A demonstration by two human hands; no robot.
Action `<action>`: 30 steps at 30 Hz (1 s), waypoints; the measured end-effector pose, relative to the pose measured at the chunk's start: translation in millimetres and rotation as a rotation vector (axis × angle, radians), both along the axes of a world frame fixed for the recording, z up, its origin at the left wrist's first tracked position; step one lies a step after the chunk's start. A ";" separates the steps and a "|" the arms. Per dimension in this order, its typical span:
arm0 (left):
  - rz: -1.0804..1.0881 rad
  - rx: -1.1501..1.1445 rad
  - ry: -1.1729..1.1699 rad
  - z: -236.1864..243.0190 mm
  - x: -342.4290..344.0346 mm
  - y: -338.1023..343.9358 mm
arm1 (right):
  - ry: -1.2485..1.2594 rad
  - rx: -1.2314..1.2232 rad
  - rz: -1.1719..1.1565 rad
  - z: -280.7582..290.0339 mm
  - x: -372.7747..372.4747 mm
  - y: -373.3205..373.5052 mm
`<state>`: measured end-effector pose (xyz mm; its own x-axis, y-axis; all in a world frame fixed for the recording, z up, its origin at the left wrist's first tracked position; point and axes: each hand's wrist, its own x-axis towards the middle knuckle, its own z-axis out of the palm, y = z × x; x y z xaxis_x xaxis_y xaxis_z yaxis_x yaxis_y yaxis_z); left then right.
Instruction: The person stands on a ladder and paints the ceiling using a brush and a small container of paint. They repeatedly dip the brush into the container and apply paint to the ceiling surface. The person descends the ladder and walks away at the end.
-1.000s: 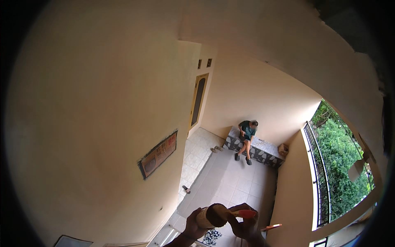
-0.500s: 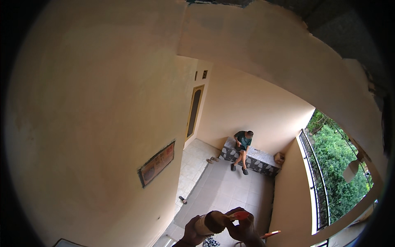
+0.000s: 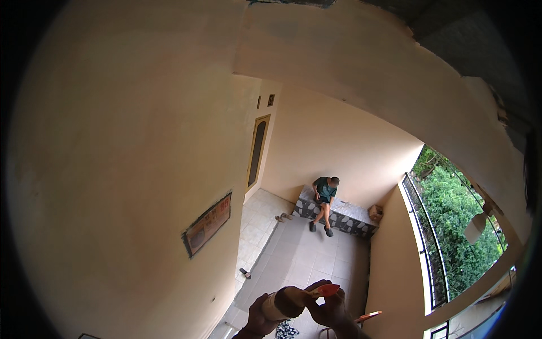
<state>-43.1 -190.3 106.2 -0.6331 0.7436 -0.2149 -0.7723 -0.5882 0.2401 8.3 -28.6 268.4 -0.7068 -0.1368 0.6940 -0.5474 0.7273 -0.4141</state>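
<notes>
Low in the view, my left hand (image 3: 258, 317) is closed around a pale cup-like container (image 3: 272, 309) with a dark brown mouth, tilted toward the right. My right hand (image 3: 329, 309) grips a paintbrush (image 3: 326, 290) by its orange-red handle. The handle's broad end points right, and its other end reaches to the container's mouth. Whether the bristles are inside or against the rim, I cannot tell. Both hands are close together, high above the tiled floor (image 3: 299, 248).
A plastered wall (image 3: 130, 169) with a framed plaque (image 3: 208, 224) fills the left. A person (image 3: 325, 198) sits on a stone-faced bench (image 3: 353, 217) below, near a brown box (image 3: 375, 212). At right stand a black railing (image 3: 424, 240) and an orange-tipped bar (image 3: 368, 317). Sandals (image 3: 245, 273) lie on the floor.
The whole view has shifted slightly, so the surroundings appear a little farther left. Both hands keep their hold on the container and paintbrush, with little movement between them.
</notes>
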 end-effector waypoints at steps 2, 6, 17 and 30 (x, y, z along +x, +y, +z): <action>-0.016 0.043 -0.005 -11.0 -1.8 2.3 | 0.008 -0.010 -0.018 0.6 2.1 -0.2; -0.016 0.094 -0.041 -15.8 -3.1 6.2 | -0.011 -0.030 -0.042 0.9 2.9 1.3; -0.007 0.040 -0.025 -8.6 1.8 4.7 | -0.065 -0.090 -0.044 -2.8 6.4 5.8; 0.012 0.094 0.048 6.8 -3.4 -2.5 | -0.279 -1.600 -0.127 -60.8 9.0 19.8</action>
